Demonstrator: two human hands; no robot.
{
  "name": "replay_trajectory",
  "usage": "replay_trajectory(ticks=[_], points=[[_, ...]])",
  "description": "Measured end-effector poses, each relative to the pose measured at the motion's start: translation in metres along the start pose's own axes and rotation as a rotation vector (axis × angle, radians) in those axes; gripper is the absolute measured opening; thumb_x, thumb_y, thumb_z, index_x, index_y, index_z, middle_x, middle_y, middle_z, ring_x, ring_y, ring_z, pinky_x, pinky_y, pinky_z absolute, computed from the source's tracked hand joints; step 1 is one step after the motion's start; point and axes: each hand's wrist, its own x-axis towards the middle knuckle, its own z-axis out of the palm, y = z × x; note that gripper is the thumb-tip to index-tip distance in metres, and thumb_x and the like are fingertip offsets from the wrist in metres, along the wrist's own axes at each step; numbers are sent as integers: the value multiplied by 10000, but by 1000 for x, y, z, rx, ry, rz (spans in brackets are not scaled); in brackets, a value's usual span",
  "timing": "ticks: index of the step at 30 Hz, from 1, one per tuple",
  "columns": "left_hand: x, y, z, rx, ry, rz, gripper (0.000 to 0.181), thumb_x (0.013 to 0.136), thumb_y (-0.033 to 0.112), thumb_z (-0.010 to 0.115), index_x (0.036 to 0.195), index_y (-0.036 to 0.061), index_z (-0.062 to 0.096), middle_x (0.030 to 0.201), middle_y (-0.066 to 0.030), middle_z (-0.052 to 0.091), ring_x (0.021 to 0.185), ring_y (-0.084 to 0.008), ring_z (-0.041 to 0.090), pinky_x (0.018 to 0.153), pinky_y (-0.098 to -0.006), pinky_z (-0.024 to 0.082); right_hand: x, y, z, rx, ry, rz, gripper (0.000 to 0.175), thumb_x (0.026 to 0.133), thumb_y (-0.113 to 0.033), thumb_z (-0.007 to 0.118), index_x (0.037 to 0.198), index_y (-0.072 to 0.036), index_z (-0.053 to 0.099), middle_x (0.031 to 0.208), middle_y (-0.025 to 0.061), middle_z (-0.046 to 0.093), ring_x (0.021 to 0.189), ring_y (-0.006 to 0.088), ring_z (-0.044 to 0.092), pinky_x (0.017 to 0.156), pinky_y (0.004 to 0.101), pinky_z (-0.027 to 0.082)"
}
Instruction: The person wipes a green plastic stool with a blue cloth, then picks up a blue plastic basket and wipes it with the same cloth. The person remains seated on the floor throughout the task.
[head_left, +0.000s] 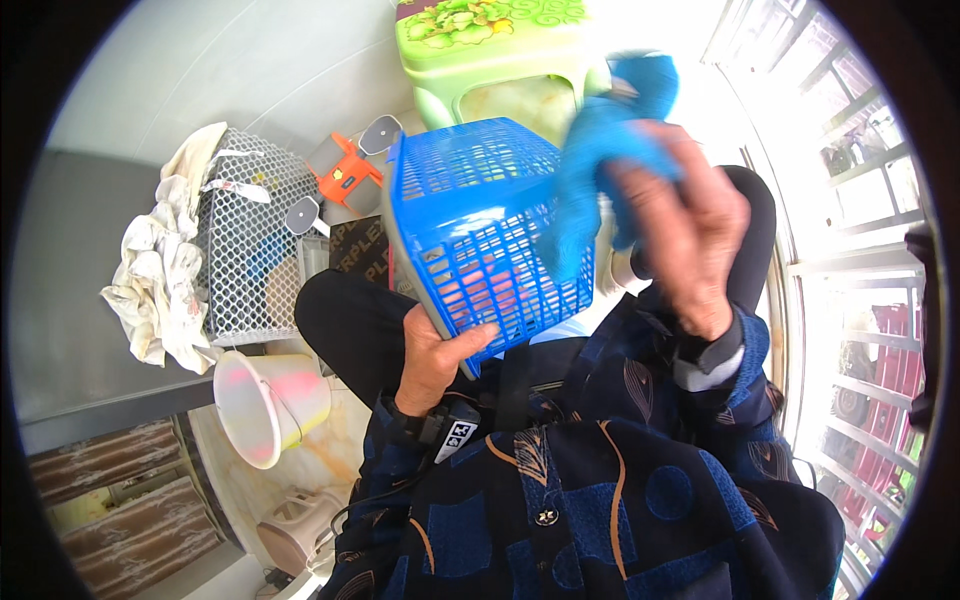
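A blue perforated plastic basket lies tipped on its side between my knees, its rim facing left. My left hand grips the lower end of that rim, thumb over the outer wall. Something pinkish shows through the holes, too broken up to name. In my right hand is a blue cloth, blurred and hanging against or just in front of the basket's right end. I cannot tell whether cloth and basket touch.
A green plastic stool stands beyond the basket. On the left are a wire-mesh box, a crumpled whitish cloth, an orange device and a translucent bucket. A barred window runs along the right.
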Motion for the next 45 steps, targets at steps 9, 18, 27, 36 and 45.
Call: replay_trajectory(ticks=[9, 18, 27, 36, 45], points=[[-15, 3, -1, -81, -119, 1, 436, 768, 16, 725, 1191, -54, 643, 1074, -138, 717, 991, -189, 673, 912, -332, 515, 8, 56, 15, -117, -357, -106, 260, 909, -85, 662, 1166, -106, 692, 918, 112, 603, 843, 218, 627, 687, 326, 508], [11, 32, -18, -573, -125, -96, 797, 863, 454, 630, 1428, -55, 392, 1332, -268, 561, 1112, -381, 636, 944, -520, 528, 2, 16, -6, -185, -387, -375, 248, 933, -94, 602, 1163, -38, 680, 1014, 111, 586, 891, 205, 609, 753, 313, 492], [3, 53, -16, -311, -41, 67, 459, 659, -35, 701, 1113, -82, 661, 1051, -195, 716, 909, -262, 698, 855, -353, 544, 35, 48, -42, -280, -357, -41, 261, 958, -138, 618, 1183, -20, 678, 971, 86, 652, 875, 149, 650, 758, 284, 538], [-2, 38, -86, -335, -94, 328, 593, 756, 207, 795, 1246, -40, 570, 1070, -200, 695, 925, -328, 683, 845, -475, 568, 2, 15, 0, -121, -363, -492, 273, 890, -79, 644, 1157, -70, 699, 1108, 131, 686, 988, 269, 656, 855, 336, 531], [-20, -5, -144, -682, 326, 402, 601, 836, 314, 755, 1321, 24, 550, 1218, -177, 646, 1006, -357, 655, 926, -514, 521, 3, 46, 10, -137, -77, 306, 231, 914, 7, 624, 1142, 9, 663, 944, 82, 648, 851, 132, 635, 760, 254, 505]])
